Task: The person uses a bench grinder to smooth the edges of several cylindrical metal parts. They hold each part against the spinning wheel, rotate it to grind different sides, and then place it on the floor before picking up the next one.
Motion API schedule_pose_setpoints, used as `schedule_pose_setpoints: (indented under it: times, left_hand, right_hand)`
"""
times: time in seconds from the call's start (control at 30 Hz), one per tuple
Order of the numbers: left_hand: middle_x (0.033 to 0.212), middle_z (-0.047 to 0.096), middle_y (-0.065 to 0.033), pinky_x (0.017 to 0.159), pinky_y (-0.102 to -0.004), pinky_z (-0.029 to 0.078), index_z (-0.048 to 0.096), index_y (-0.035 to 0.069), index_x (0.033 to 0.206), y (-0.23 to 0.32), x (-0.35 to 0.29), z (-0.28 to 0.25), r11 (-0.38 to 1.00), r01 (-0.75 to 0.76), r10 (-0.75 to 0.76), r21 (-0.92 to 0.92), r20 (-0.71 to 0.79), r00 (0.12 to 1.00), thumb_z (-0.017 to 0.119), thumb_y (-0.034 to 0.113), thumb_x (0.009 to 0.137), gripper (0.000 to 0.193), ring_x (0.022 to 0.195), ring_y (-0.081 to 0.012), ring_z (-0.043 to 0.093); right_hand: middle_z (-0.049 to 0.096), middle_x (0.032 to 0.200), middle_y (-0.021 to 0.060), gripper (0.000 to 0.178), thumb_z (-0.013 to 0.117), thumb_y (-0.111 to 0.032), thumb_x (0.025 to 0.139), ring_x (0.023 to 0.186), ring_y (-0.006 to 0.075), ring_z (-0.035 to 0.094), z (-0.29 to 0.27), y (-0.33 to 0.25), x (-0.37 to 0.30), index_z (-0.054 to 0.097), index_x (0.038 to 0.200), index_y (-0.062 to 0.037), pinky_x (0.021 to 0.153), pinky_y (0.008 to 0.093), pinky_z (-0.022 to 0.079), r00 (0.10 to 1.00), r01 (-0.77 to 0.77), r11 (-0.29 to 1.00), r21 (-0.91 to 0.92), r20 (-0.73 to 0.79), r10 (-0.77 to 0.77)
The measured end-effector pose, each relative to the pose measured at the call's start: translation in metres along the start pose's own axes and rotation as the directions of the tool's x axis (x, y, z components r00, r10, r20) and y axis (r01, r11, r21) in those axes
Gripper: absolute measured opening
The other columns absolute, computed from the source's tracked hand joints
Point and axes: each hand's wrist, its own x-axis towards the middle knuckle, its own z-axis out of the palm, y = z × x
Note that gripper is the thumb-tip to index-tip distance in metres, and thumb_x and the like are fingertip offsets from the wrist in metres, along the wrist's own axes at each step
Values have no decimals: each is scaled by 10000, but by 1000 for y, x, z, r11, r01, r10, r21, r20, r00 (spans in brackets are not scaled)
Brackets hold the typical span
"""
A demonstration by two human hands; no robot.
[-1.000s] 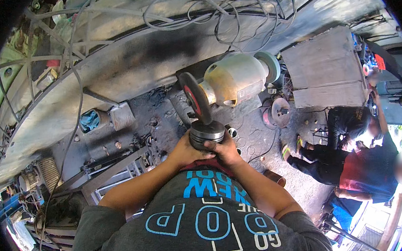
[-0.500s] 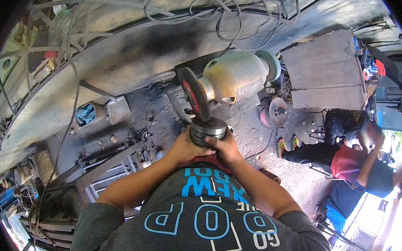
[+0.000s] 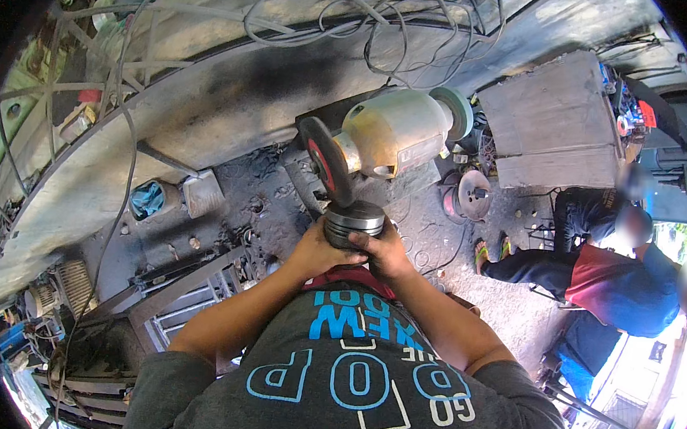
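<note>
Both my hands grip a round grey metal cylinder with grooves around its side (image 3: 353, 218). My left hand (image 3: 317, 251) holds it from the left, my right hand (image 3: 387, 253) from the right. The top of the cylinder is up against the dark red wheel (image 3: 325, 158) of a cream-coloured bench grinder (image 3: 395, 133). A second, pale wheel (image 3: 453, 111) sits on the grinder's far end.
A long grey wall with hanging cables (image 3: 232, 82) runs behind the grinder. Scrap metal and a frame (image 3: 189, 299) lie at my left. A wooden board (image 3: 556, 123) stands at the right. Another person in red and blue (image 3: 616, 279) crouches at the right.
The view has shifted slightly; my hands and the cylinder stay at the grinder wheel. The person at the right has moved a little.
</note>
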Motion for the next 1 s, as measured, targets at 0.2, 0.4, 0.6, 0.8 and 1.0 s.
schedule_pose_setpoints:
  times: [0.2, 0.4, 0.6, 0.8, 1.0]
  left_hand:
    - [1149, 657, -113, 913, -359, 517, 517, -10, 1246, -10, -8, -12, 995, 60, -68, -80, -88, 994, 932, 169, 569, 815, 1029, -208, 634]
    - [1204, 628, -119, 969, -370, 485, 482, -4, 1289, -4, 7, 2, 998, 56, -53, -29, 90, 995, 934, 152, 553, 877, 1104, -214, 600]
    - [1306, 561, -132, 1053, -390, 421, 413, 5, 1367, -4, 4, 13, 988, -145, 130, 56, 210, 969, 953, 200, 480, 1057, 1204, -242, 541]
    - [1327, 548, -122, 1087, -411, 386, 421, 9, 1385, -3, -5, 15, 997, 5, 27, -82, 384, 923, 953, 213, 430, 1112, 1261, -247, 502]
    - [1277, 595, -95, 1040, -389, 431, 442, 14, 1362, 3, -2, 12, 989, 59, -7, -137, 357, 934, 948, 208, 461, 1051, 1172, -228, 567]
  right_hand:
    - [611, 1224, 173, 765, 840, -209, 723, 1112, 265, 606, 13, -1, 6, 436, 1323, 41, 970, 394, 492, 995, -92, 996, -8, 47, 93]
    - [605, 1233, 164, 803, 861, -215, 695, 1127, 245, 594, -2, -8, -5, 435, 1327, 36, 990, 380, 473, 1000, -9, 995, -98, -25, 6]
    - [505, 1351, 169, 1066, 941, -264, 585, 1263, 253, 491, -29, -12, -43, 323, 1398, 37, 1079, 385, 379, 956, 287, 939, -188, 112, -270]
    - [490, 1390, 151, 1223, 992, -291, 472, 1305, 252, 455, -58, -19, -52, 310, 1436, 27, 1116, 379, 334, 936, 264, 903, -339, 315, -156]
    - [525, 1346, 141, 1067, 950, -239, 565, 1265, 245, 487, -37, -14, -47, 355, 1408, 32, 1101, 377, 351, 978, 152, 984, -96, 161, -136]
